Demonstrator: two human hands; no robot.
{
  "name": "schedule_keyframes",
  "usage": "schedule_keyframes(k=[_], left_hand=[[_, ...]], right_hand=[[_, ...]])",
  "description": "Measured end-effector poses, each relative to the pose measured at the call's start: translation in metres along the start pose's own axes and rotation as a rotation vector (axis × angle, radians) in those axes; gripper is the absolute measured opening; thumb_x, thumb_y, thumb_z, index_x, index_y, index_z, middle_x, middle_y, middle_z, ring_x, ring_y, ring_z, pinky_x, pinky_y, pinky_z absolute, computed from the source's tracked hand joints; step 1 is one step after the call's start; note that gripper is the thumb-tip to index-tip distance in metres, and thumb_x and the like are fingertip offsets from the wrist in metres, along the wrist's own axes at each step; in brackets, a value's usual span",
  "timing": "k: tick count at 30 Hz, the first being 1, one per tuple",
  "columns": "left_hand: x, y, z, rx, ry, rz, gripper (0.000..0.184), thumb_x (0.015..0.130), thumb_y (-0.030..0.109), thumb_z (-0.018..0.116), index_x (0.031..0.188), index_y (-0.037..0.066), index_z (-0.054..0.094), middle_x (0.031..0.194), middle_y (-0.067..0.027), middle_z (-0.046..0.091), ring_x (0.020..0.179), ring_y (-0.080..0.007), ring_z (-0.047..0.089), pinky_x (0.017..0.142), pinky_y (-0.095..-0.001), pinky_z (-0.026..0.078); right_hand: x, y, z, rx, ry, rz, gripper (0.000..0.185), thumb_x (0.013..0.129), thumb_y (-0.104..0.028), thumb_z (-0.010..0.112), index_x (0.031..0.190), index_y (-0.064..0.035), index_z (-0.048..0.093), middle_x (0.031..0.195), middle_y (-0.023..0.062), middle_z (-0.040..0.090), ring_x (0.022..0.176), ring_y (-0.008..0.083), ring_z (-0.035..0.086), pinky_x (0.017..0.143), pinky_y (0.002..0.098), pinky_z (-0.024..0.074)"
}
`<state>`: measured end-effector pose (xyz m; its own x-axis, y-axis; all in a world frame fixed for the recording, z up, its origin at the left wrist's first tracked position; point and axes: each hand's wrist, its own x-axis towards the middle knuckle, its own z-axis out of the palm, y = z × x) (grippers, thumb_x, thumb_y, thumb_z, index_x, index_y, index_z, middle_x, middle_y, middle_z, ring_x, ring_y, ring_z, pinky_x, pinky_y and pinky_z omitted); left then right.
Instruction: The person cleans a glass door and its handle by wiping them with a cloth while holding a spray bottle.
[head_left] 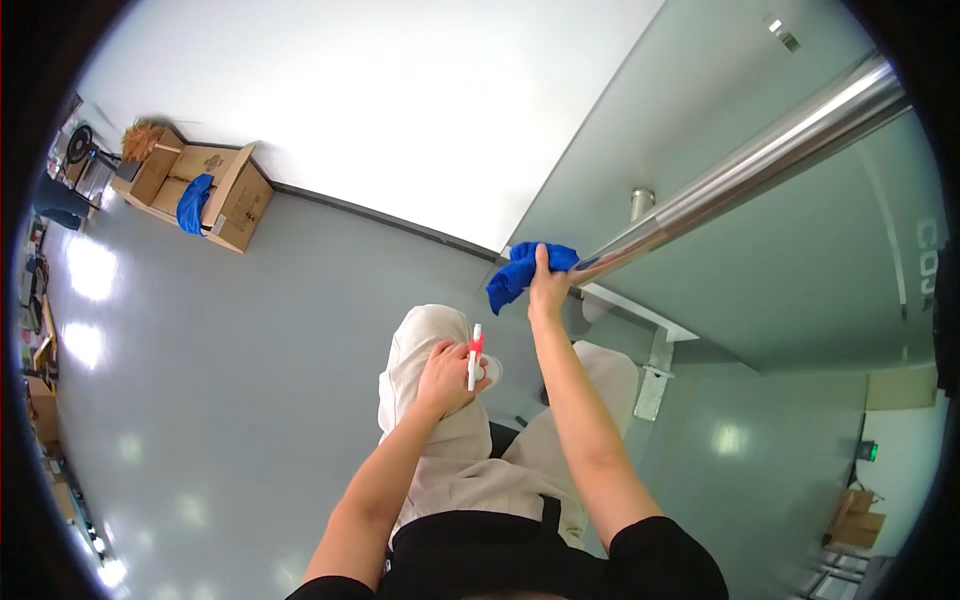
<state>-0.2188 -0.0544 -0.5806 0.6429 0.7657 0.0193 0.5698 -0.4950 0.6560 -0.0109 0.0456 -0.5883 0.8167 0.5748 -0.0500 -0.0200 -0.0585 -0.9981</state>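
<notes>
My right hand (546,293) is closed around a blue cloth (514,279), with the thumb on top. The cloth is at the lower end of a long, shiny steel door handle (740,180), touching or very near it. Over my left knee, my left hand (447,378) grips a spray bottle (475,350) with a white and red head. Most of the bottle's body is hidden below the hand and the head.
The handle stands off a frosted glass door (800,270) on my right. Ahead is a white wall (380,90). By the wall at left sits an open cardboard box (245,205) with another blue cloth (194,204) over its edge. Grey floor (240,370) stretches left.
</notes>
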Motion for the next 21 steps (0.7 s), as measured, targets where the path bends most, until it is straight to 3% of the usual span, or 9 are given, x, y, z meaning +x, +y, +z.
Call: schedule_keyframes(k=[4, 5, 8, 10, 11, 12, 15, 17, 21], left_hand=[[-0.001, 0.002, -0.004, 0.002, -0.011, 0.001, 0.026, 0.075, 0.031, 0.074, 0.095, 0.013, 0.071, 0.109, -0.0054, 0.065, 0.109, -0.0234, 0.057, 0.103, -0.0412, 0.037], [0.0, -0.001, -0.004, -0.004, 0.006, 0.01, 0.025, 0.075, 0.03, 0.074, 0.094, 0.013, 0.07, 0.107, -0.0055, 0.064, 0.108, -0.0232, 0.057, 0.103, -0.0411, 0.036], [-0.004, 0.0, 0.003, -0.032, 0.054, 0.01, 0.024, 0.075, 0.029, 0.075, 0.092, 0.014, 0.067, 0.101, -0.0056, 0.063, 0.106, -0.0227, 0.057, 0.103, -0.041, 0.035], [-0.001, 0.002, -0.002, -0.029, 0.084, 0.01, 0.023, 0.076, 0.029, 0.075, 0.092, 0.014, 0.067, 0.102, -0.0055, 0.063, 0.106, -0.0229, 0.057, 0.103, -0.0414, 0.035], [0.001, 0.0, -0.001, -0.027, 0.073, 0.01, 0.023, 0.076, 0.028, 0.075, 0.092, 0.014, 0.067, 0.103, -0.0056, 0.063, 0.107, -0.0231, 0.057, 0.103, -0.0415, 0.035], [0.002, -0.001, -0.002, -0.029, 0.061, 0.004, 0.023, 0.076, 0.028, 0.075, 0.092, 0.014, 0.068, 0.103, -0.0056, 0.063, 0.107, -0.0234, 0.057, 0.103, -0.0416, 0.035], [-0.003, 0.001, 0.0, -0.04, 0.054, -0.01, 0.023, 0.075, 0.028, 0.075, 0.091, 0.013, 0.068, 0.105, -0.0057, 0.063, 0.107, -0.0237, 0.057, 0.103, -0.0418, 0.036], [0.001, -0.001, -0.002, -0.045, 0.077, -0.003, 0.023, 0.075, 0.028, 0.076, 0.091, 0.013, 0.068, 0.105, -0.0056, 0.063, 0.107, -0.0236, 0.057, 0.103, -0.0417, 0.036], [-0.003, 0.003, -0.006, -0.043, 0.087, 0.005, 0.023, 0.075, 0.028, 0.076, 0.091, 0.013, 0.068, 0.103, -0.0051, 0.064, 0.106, -0.0231, 0.057, 0.103, -0.0414, 0.036]], right_hand=[[-0.007, -0.051, 0.016, 0.67, -0.267, 0.148, 0.017, 0.096, -0.019, 0.06, 0.085, -0.0069, 0.059, 0.081, -0.0002, 0.06, 0.072, 0.0104, 0.056, 0.068, 0.0283, 0.0467], [-0.019, -0.075, 0.023, 0.611, -0.195, -0.088, 0.018, 0.096, -0.02, 0.061, 0.082, -0.0097, 0.057, 0.079, -0.0006, 0.058, 0.069, 0.0095, 0.054, 0.066, 0.027, 0.0457], [-0.036, -0.173, 0.038, 0.746, -0.128, 0.064, 0.023, 0.097, -0.022, 0.06, 0.08, -0.0094, 0.053, 0.076, -0.0022, 0.056, 0.066, 0.0086, 0.052, 0.063, 0.0268, 0.0451], [-0.039, -0.19, 0.037, 0.721, -0.149, -0.158, 0.023, 0.097, -0.025, 0.06, 0.081, -0.0084, 0.056, 0.075, -0.001, 0.057, 0.065, 0.0095, 0.053, 0.062, 0.0269, 0.0456], [-0.038, -0.203, 0.029, 0.679, -0.2, -0.243, 0.027, 0.093, -0.031, 0.066, 0.092, -0.0046, 0.061, 0.084, 0.0025, 0.062, 0.075, 0.0129, 0.061, 0.07, 0.0272, 0.0494], [-0.033, -0.215, 0.028, 0.718, -0.197, -0.154, 0.025, 0.094, -0.031, 0.065, 0.092, -0.0056, 0.062, 0.083, 0.0014, 0.061, 0.074, 0.0119, 0.06, 0.069, 0.0276, 0.049], [-0.021, -0.176, 0.029, 0.65, -0.207, -0.348, 0.019, 0.095, -0.026, 0.063, 0.094, -0.0069, 0.061, 0.083, 0.0005, 0.06, 0.072, 0.0105, 0.058, 0.065, 0.0275, 0.0478], [-0.029, -0.165, 0.032, 0.631, -0.054, -0.25, 0.015, 0.097, -0.021, 0.061, 0.09, -0.007, 0.06, 0.081, -0.0001, 0.059, 0.067, 0.0105, 0.055, 0.06, 0.0279, 0.046], [-0.027, -0.146, 0.026, 0.613, -0.035, -0.041, 0.013, 0.094, -0.019, 0.063, 0.091, -0.0069, 0.06, 0.082, -0.0011, 0.059, 0.068, 0.009, 0.056, 0.061, 0.0269, 0.0465]])
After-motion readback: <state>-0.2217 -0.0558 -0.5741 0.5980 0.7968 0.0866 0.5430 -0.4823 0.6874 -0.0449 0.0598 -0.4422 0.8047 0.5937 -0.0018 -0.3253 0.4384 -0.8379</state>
